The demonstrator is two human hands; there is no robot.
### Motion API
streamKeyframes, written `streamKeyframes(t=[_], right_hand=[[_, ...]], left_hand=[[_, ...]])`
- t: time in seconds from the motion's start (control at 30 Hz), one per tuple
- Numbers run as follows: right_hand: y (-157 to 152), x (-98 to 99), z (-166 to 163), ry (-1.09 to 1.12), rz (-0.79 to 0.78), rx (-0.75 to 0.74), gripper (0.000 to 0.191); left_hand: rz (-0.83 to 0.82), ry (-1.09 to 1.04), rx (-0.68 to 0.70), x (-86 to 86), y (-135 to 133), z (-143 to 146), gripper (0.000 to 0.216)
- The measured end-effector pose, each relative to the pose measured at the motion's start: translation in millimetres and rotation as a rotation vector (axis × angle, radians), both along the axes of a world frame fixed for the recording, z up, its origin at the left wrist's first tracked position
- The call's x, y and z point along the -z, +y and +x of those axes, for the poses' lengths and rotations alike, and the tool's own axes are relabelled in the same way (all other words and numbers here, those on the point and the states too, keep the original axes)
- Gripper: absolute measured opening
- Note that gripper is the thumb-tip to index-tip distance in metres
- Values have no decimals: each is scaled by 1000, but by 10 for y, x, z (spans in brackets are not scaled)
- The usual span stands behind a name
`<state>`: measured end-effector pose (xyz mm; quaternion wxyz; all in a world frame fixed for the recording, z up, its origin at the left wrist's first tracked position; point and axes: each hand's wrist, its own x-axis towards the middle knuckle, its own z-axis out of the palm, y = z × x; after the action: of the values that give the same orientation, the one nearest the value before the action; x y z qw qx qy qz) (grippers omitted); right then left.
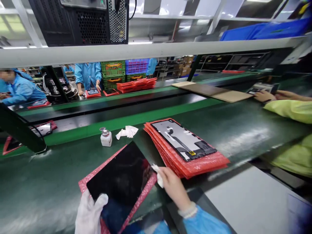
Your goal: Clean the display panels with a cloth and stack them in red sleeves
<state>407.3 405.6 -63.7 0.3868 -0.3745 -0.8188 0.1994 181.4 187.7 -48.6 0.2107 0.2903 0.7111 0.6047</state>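
Observation:
A black glossy tablet screen (119, 178) lies tilted over a pink-red bubble-wrap sheet (141, 196) at the front of the bench. My left hand (89, 213), in a white glove, grips the screen's lower left edge, thumb on the glass. Bare, my right hand (174, 187) pinches a white wipe (158, 175) against the screen's right corner. Right of the screen, a tablet panel (182, 138) with a flex cable rests back side up on a stack of red bubble-wrap bags (204, 164). Behind the screen stand a small white dispenser bottle (106, 138) and a crumpled tissue (127, 131).
A co-worker's yellow sleeves (290, 105) and hands are at the right, near a long brown board (212, 91). Across the line, people in blue work beside red bags (136, 85) and green crates (113, 73). A white shelf beam (146, 53) crosses overhead; a dark post (21, 130) stands left.

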Motion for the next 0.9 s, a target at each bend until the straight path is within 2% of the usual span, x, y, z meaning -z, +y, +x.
streamKeyframes(t=[0.07, 0.13, 0.2, 0.27, 0.33, 0.37, 0.4, 0.43, 0.5, 0.53, 0.57, 0.63, 0.7, 0.73, 0.8, 0.9], right_hand=[[213, -91, 141, 167, -217, -1, 38], [264, -146, 130, 387, -491, -10, 44], [247, -162, 30, 529, -664, -29, 48], [240, -141, -89, 554, -699, -38, 48], [265, -90, -188, 484, -654, -44, 45], [284, -59, -228, 416, -612, -57, 43], [302, -30, -266, 331, -559, -78, 40], [315, -5, -303, 238, -497, -102, 37], [317, 20, -388, 51, -367, -147, 35], [307, 20, -438, -34, -313, -161, 35], [291, 12, -492, -111, -270, -167, 36], [253, -5, -594, -223, -211, -166, 36], [224, -1, -666, -259, -165, -164, 36], [216, 15, -683, -249, -144, -161, 35], [216, 73, -680, -199, -129, -156, 36], [230, 175, -616, -112, -170, -122, 37]], left_hand=[[91, 204, -31, -28, -96, -54, 45], [181, 334, 1, -63, -158, -138, 39], [237, 542, 171, -92, -176, -239, 31], [191, 970, 375, -83, -180, -328, 32], [46, 1446, 512, -8, -214, -385, 40], [-45, 1596, 493, 52, -250, -402, 45], [-144, 1636, 372, 119, -294, -415, 48], [-249, 1605, 198, 186, -342, -426, 47], [-483, 1365, -143, 278, -411, -438, 50], [-592, 1202, -263, 292, -419, -436, 57], [-670, 1048, -311, 284, -402, -425, 62], [-672, 793, -252, 217, -308, -371, 48], [-539, 567, -240, 128, -172, -285, 24], [-470, 457, -240, 88, -108, -239, 19], [-384, 218, -281, 28, -9, -169, 18], [-237, -108, -279, -55, 86, -184, 30]])
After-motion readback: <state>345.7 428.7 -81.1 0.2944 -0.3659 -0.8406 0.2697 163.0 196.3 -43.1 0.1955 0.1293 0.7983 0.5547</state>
